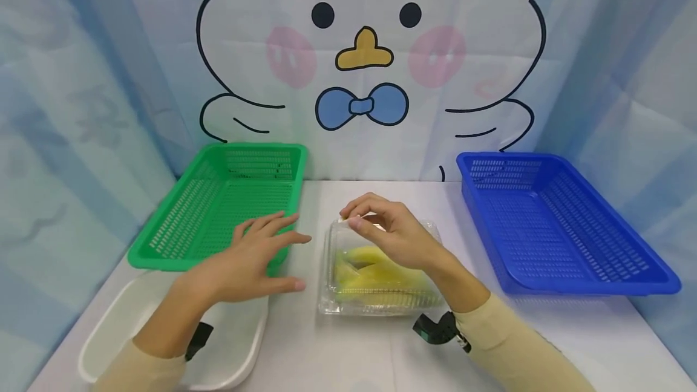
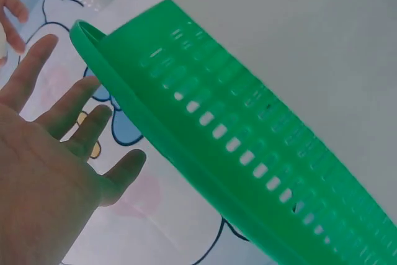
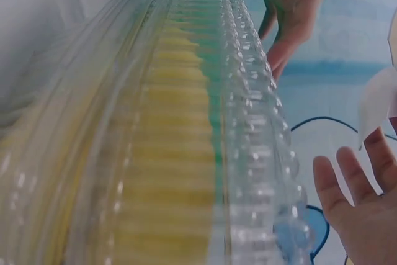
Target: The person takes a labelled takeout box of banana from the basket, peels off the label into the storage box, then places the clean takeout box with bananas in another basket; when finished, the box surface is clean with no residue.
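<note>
A clear plastic clamshell box (image 1: pixel 327 295), lid down, stands on the table with curved yellow fruit like bananas (image 1: pixel 376 274) inside. Over its far part is my right hand (image 1: pixel 394 231), its thumb and fingers pinching a small thin white sheet (image 3: pixel 377 100); only a white sliver shows at the fingertips in the head view. My left hand (image 1: pixel 247 262) is spread, fingers apart and holding nothing, above the white tub (image 1: pixel 256 343) and beside the near right corner of the green basket (image 1: pixel 158 262). In the left wrist view, the basket's rim runs past these spread fingers.
To the right stands a blue basket (image 1: pixel 593 286) with slotted sides. The white table (image 1: pixel 348 356) shows between the box and both baskets. A curtain (image 1: pixel 365 156) with a cartoon animal hangs behind, and patterned cloth closes off both sides. Small black wrist cameras (image 1: pixel 438 328) are on the sleeves.
</note>
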